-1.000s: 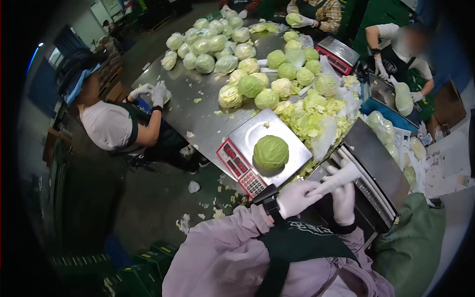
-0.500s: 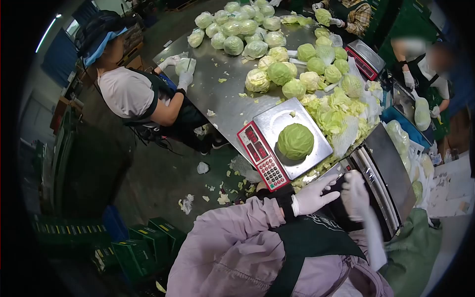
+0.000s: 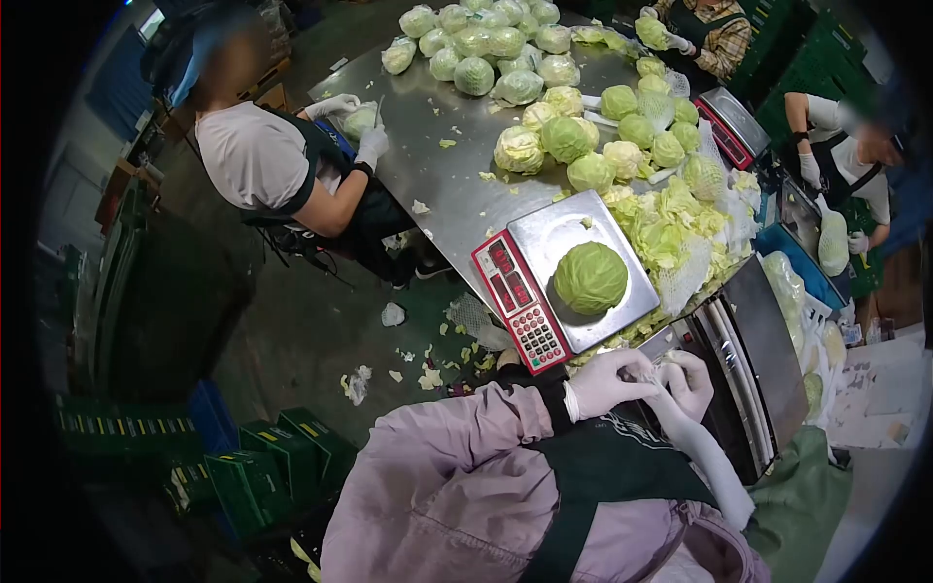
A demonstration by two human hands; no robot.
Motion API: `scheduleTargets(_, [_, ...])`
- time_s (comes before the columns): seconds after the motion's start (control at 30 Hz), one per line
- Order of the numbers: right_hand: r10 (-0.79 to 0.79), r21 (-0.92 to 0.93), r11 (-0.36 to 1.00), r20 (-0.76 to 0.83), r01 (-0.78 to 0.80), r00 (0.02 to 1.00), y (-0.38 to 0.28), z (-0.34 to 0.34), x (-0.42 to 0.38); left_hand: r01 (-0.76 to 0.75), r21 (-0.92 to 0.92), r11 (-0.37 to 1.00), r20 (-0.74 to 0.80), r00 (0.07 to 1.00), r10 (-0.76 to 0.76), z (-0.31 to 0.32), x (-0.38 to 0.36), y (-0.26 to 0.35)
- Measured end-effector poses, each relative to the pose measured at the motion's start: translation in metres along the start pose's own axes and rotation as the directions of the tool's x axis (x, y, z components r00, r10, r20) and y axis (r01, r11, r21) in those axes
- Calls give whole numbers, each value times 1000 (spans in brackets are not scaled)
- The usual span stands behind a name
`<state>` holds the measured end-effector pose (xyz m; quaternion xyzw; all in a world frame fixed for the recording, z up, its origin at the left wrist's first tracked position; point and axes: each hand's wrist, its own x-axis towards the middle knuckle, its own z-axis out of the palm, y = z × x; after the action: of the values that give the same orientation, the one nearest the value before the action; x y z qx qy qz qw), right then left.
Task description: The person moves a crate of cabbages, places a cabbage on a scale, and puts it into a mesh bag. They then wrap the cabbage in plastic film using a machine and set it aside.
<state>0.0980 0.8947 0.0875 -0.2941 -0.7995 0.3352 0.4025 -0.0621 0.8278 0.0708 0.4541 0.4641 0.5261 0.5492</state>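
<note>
Pinched at one end by the left hand (image 3: 607, 384) and right hand (image 3: 690, 386), just beside the digital scale (image 3: 547, 233), that white net sleeve (image 3: 702, 449) could tear if gloved fingertips tug unevenly.

Wearer's hands: two, left hand (image 3: 610, 384) and right hand (image 3: 688, 386); white net (image 3: 702, 447) held between them: one. Other people (image 3: 248, 160): three. Table (image 3: 428, 170): one. Red-panelled scales: two, near scale (image 3: 540, 225) and far scale (image 3: 736, 119). Readout windows (image 3: 501, 292) on near scale: three. Cabbage (image 3: 590, 278) on near scale: one. Bare cabbages (image 3: 567, 139) on table: roughly fifteen, overlapping. Wrapped cabbages (image 3: 474, 76): over a dozen, some hidden. Green crates (image 3: 248, 486), lower left: at least two.
</note>
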Motion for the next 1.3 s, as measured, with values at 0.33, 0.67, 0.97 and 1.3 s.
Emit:
scheduleTargets(0.33, [694, 531, -69, 634, -845, 341, 42, -18, -33, 317, -799, 512, 249, 948, -199, -12, 11, 2])
scheduleTargets(0.67, [368, 766, -31, 606, -643, 705, 34, -7, 12, 560, -422, 713, 598, 763, -245, -44, -1, -13])
scheduleTargets(0.97, [462, 403, 340, 716, -850, 524, 47, 9, -3, 240, -258, 936, 343, 928, -144, -47, -9, -29])
scheduleTargets(1.3, [583, 414, 343, 610, -843, 537, 38, 9, -8, 263, -227, 938, 309, 932, -187, -45, -7, -33])
